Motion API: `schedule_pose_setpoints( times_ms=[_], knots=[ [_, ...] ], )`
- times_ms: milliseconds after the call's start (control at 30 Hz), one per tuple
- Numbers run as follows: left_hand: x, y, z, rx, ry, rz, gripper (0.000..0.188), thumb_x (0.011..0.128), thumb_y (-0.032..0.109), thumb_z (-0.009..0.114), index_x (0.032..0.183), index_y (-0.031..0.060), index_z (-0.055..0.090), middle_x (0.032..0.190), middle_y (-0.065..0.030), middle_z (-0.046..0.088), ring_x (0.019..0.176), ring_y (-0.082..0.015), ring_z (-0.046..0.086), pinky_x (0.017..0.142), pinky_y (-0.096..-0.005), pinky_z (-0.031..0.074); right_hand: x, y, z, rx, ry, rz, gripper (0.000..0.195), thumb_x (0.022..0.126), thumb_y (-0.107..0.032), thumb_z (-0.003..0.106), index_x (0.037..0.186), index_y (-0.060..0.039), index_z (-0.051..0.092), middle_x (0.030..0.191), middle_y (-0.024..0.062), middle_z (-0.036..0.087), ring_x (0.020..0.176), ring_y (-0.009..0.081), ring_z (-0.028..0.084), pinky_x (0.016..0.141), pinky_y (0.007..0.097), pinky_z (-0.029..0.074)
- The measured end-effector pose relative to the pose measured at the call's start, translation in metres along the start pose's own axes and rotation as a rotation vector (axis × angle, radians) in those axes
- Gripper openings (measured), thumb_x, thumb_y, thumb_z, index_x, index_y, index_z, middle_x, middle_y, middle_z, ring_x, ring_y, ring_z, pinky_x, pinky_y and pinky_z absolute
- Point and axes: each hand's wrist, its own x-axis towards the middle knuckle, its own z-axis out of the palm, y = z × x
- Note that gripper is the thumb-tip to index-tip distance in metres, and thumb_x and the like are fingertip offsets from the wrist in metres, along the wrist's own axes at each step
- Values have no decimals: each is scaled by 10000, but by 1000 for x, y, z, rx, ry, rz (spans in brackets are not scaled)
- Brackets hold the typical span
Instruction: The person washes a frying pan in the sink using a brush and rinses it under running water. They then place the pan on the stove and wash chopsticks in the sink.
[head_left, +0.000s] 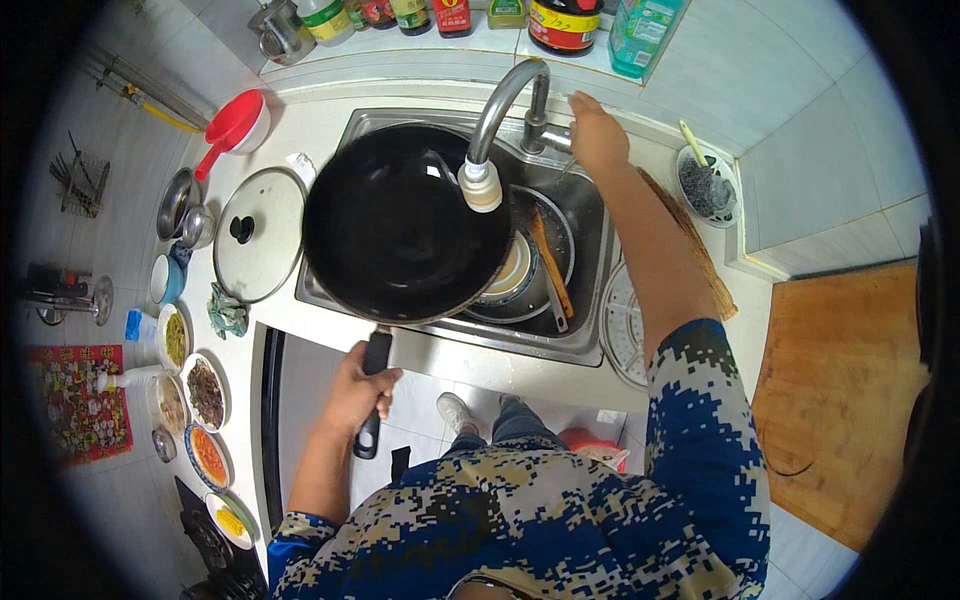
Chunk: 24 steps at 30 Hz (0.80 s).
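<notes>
A black wok (397, 232) lies over the left part of the steel sink (480, 341), beneath the spout of the curved metal faucet (501, 105). My left hand (360, 390) is closed around the wok's black handle (377, 352) near the counter's front edge. At the faucet's right side, my right hand (598, 139) reaches up beside the lever, its fingers extended; whether it touches the lever cannot be told. In the sink, right of the wok, are a bowl (511, 274), a metal basin (568, 217) and a wooden utensil (551, 262).
Left of the sink lie a glass lid (262, 262), a red ladle (234, 124) and a cloth (226, 311), with plates of food (204, 391) beyond. To the right are a perforated steamer plate (624, 330) and a bowl with scrubbers (706, 187). Bottles (564, 30) line the back ledge.
</notes>
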Motion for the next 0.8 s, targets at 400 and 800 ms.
schedule_pose_setpoints(
  times_ms=[400,800],
  knots=[
    [4,-42,13,-52,-293,-142,388,822,-8,627,1135,-12,397,555,-6,465,391,-94,435,377,-252,396,-20,47,3,-13,-115,37,298,892,-157,546,1179,-95,599,1243,120,578,1077,306,591,894,424,493],
    [-20,6,-14,-214,-460,-397,379,839,18,648,1127,14,402,631,-7,476,427,-61,424,369,-215,372,-57,16,-15,222,-76,138,322,837,-166,647,1139,-61,613,1042,170,636,1000,329,596,849,424,482]
  ],
)
